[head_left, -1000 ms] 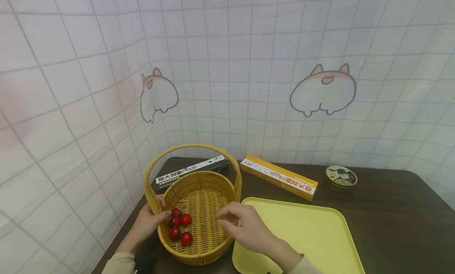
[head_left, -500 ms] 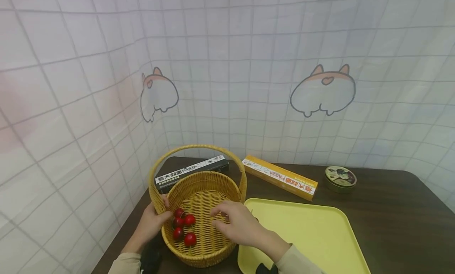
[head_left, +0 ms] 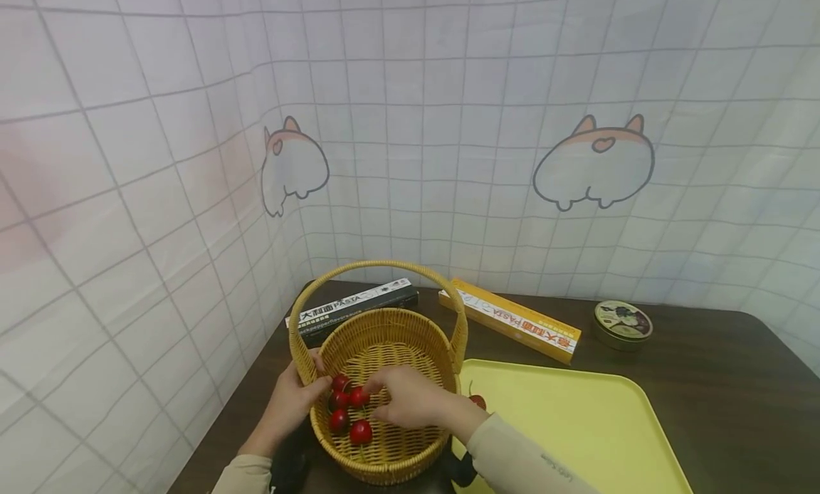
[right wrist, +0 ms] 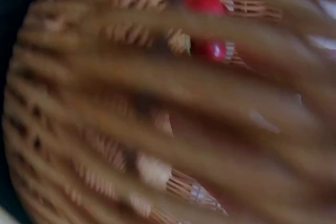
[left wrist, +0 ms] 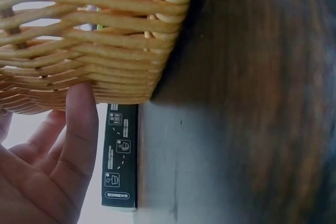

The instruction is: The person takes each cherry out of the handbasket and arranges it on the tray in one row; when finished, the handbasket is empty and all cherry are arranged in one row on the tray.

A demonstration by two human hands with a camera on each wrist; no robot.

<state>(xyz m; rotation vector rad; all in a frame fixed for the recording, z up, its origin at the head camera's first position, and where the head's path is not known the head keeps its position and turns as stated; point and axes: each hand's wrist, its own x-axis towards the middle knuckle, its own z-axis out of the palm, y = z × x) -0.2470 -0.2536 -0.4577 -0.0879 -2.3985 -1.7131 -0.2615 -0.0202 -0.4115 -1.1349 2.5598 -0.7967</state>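
Observation:
A woven wicker basket [head_left: 384,471] with an arched handle stands at the table's front left and holds several red cherries [head_left: 360,431]. My left hand [head_left: 291,403] grips the basket's left rim, thumb inside, fingers [left wrist: 79,129] flat against the outer wall [left wrist: 105,51]. Inside the basket my right hand [head_left: 405,400] hovers with loosely curled fingers, its fingertips right beside one cherry [head_left: 359,396] and nothing plainly pinched. The right wrist view is blurred, showing basket weave [right wrist: 105,129] and two cherries [right wrist: 215,51]. Another cherry [head_left: 477,401] lies on the yellow tray [head_left: 576,430].
A black pasta box [head_left: 352,305] lies behind the basket, and a yellow pasta box [head_left: 512,324] and a round tin [head_left: 623,322] lie farther right. The dark wooden table [head_left: 717,380] meets tiled walls at the left and back.
My right hand moved left across the basket floor toward the cherries. The view shifted, so the basket sits further right in the frame. My left hand kept its grip on the rim.

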